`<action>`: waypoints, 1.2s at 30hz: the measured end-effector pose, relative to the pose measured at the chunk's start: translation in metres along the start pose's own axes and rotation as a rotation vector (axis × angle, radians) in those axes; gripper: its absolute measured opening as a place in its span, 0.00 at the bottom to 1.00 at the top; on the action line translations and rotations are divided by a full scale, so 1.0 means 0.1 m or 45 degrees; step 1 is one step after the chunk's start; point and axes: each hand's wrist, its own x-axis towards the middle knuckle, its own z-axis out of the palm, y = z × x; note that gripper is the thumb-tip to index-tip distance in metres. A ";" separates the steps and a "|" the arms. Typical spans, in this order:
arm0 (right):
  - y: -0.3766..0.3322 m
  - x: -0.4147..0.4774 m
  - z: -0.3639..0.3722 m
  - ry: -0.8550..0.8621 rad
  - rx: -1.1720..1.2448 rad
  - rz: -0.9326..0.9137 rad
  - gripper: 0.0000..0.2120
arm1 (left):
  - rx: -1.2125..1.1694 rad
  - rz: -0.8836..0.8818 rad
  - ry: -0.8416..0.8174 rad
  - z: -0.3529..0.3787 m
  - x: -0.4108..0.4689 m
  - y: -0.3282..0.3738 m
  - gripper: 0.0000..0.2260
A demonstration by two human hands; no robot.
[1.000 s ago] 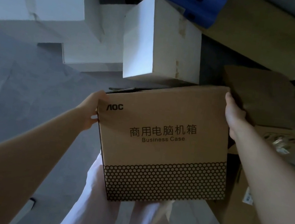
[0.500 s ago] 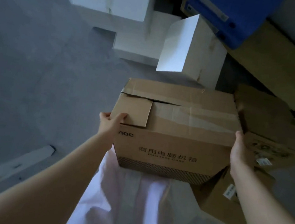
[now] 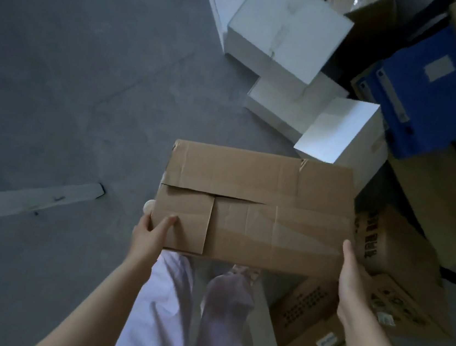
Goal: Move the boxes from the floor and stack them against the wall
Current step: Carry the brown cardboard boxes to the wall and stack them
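The brown cardboard box (image 3: 254, 205) is held at centre frame, its long axis running left to right between the hands. The left hand (image 3: 150, 232) grips its lower-left corner with the thumb on the flap, and the right hand (image 3: 352, 277) presses flat against the right end. The white boxes (image 3: 287, 30) lie toward the upper right, nearer the right hand.

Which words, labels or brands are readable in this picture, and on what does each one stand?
None can be read.
On the carried brown box: no print on the top face.
On the brown box at the right: dark printed characters, blurred.
On the lower brown box: white label, too small.
On the blue file box: pale label, blurred.
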 end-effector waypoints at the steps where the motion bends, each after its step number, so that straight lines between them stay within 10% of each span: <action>1: -0.11 -0.08 0.08 -0.002 -0.034 -0.039 0.37 | -0.054 -0.024 0.012 -0.08 0.01 0.02 0.18; 11: -1.16 -0.90 1.36 -0.112 -0.377 -0.253 0.40 | -0.272 -0.093 0.144 -1.17 0.65 0.90 0.24; 16: -1.80 -1.47 2.34 -0.304 -0.486 -0.337 0.58 | -0.429 -0.122 0.255 -2.11 1.13 1.49 0.25; 21: -2.53 -1.85 3.39 -0.438 -0.465 -0.496 0.38 | -0.433 -0.092 0.369 -2.93 1.58 2.26 0.20; 36: -5.73 -2.68 5.40 -0.762 -0.495 -0.662 0.31 | -0.547 -0.113 0.690 -3.70 2.80 5.10 0.25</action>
